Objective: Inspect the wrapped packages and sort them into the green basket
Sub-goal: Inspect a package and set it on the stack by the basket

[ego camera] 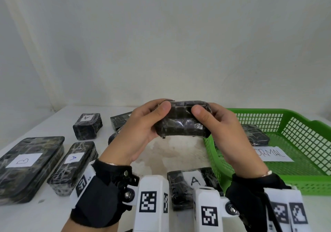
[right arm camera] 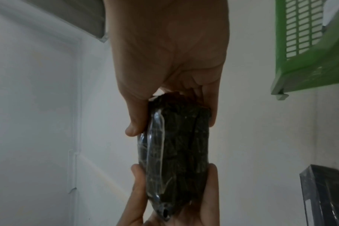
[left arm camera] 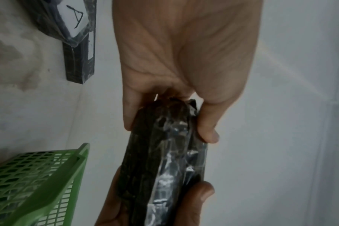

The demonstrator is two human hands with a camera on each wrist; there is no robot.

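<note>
So, quick rundown of where this one's at:

Step in hand: looks like the inspect part. One dark wrapped package (ego camera: 180, 122) is held up off the table (ego camera: 179, 151), roughly level, just left of the green basket (ego camera: 304, 122).

Left hand (ego camera: 141, 129): gripping the package's left end, thumb on the near face, fingers curled round behind.

Right hand (ego camera: 227, 133): same deal on the right end, thumb in front, fingers wrapped behind. Both wrist views back this up, each hand clamped on its own end.

Label: can't see one on the face turned toward the head camera, just shiny crinkled film. Whether there's one on the far side, can't tell.

Basket: already has one wrapped package (ego camera: 256, 135) lying in it, plus a paper slip (ego camera: 274, 155) that seems to read "NORMAL" (first letter is hidden by the hand).

Still on the table: a big package marked B (ego camera: 30, 162), two on the left marked A (ego camera: 73, 162) and (ego camera: 87, 125), another A (ego camera: 189, 183) close to the wrists, and a partly hidden one (ego camera: 120, 120) behind the left hand.

Next move, my guess: roll the package to check the hidden faces, then, if it passes, carry it right over the basket's near wall and lay it down beside the one inside. The film looks slippery, so I'd keep both ends held until it's low in the basket.
</note>
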